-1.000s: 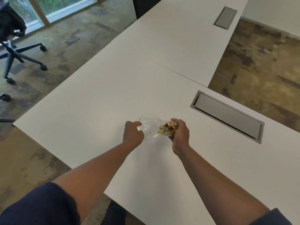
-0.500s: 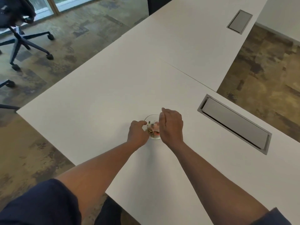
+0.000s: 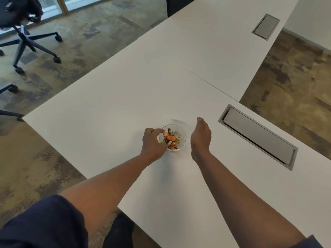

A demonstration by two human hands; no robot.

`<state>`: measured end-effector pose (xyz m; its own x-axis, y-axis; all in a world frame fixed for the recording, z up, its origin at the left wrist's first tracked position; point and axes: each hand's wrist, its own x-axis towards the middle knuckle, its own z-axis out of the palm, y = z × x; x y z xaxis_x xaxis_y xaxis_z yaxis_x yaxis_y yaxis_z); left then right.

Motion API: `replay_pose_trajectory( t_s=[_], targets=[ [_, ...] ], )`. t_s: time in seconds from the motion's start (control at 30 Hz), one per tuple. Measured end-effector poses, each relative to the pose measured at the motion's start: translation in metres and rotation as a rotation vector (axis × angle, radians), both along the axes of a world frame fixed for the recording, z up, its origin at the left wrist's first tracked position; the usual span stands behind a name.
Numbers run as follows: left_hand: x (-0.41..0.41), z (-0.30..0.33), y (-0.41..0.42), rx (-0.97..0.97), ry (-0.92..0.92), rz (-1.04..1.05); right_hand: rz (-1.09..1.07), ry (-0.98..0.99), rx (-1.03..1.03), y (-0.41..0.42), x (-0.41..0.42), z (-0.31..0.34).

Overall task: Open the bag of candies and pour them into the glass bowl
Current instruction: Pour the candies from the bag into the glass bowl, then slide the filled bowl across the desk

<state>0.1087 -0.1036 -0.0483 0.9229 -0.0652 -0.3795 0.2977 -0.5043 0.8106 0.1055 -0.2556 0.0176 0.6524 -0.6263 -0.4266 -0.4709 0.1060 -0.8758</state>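
A small glass bowl [image 3: 183, 133] stands on the white table [image 3: 107, 122] and holds several wrapped candies [image 3: 171, 139] in orange, gold and dark wrappers. My left hand [image 3: 153, 144] grips the bowl's left rim. My right hand [image 3: 200, 136] is just right of the bowl, holding the clear, see-through bag [image 3: 182, 121] by one end; the bag stretches left above the bowl's far side and looks empty.
A grey cable hatch [image 3: 258, 136] is set into the table right of my right hand. A second hatch [image 3: 266, 26] lies far back. An office chair [image 3: 23, 24] stands on the floor at the upper left.
The bag was tipped over the bowl by my right hand and the candies dropped in. My right hand has moved back to the right with the clear bag. My left hand stayed on the rim.
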Motion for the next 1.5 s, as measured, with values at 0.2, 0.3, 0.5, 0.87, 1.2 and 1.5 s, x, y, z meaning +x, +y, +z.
replay_pose_trajectory(
  t_s=[0.2, 0.3, 0.5, 0.87, 1.2, 1.5],
  targets=[
    [-0.011, 0.017, 0.009, -0.295, -0.064, 0.104, -0.127, 0.108, 0.333, 0.0, -0.012, -0.003],
    [-0.016, 0.019, 0.019, -0.354, -0.024, 0.112, -0.096, 0.191, 0.416, 0.02, -0.03, -0.006],
    [-0.032, -0.005, 0.063, -0.081, 0.001, 0.162, 0.09, 0.362, 0.59, 0.07, -0.062, -0.035],
    [-0.049, -0.048, 0.12, 0.198, 0.126, 0.23, 0.515, 0.478, 0.369, 0.104, -0.082, -0.096],
    [-0.046, -0.033, 0.101, 0.468, 0.027, 0.243, 0.251, 0.42, 0.285, 0.089, -0.087, -0.088],
    [-0.015, -0.017, 0.014, -0.281, -0.164, 0.256, -0.066, -0.105, 0.122, 0.028, -0.054, -0.076]
  ],
)
